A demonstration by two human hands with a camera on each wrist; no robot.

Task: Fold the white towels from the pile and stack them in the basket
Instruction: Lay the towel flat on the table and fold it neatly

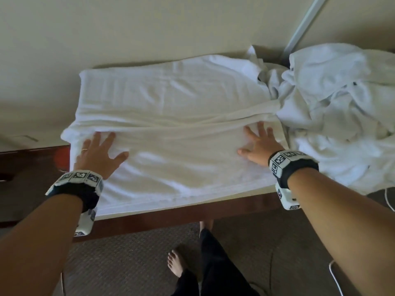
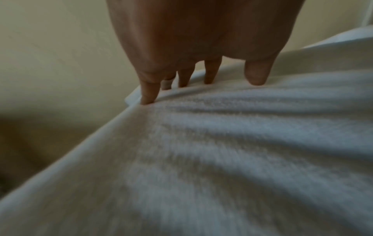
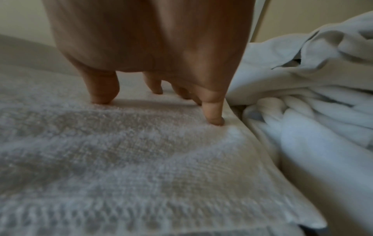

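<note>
Both of your forearms reach over the near table edge, and your left hand and right hand lie flat with fingers spread, gripping nothing, on the towel spread between them. Step judged: smoothing the sheet ahead of its first fold; a ridge runs just beyond your fingertips, and the unfolded pile sits just past your right hand, touching the towel. Next move calls for pinching an edge and carrying it across evenly; no basket is in view.
</note>
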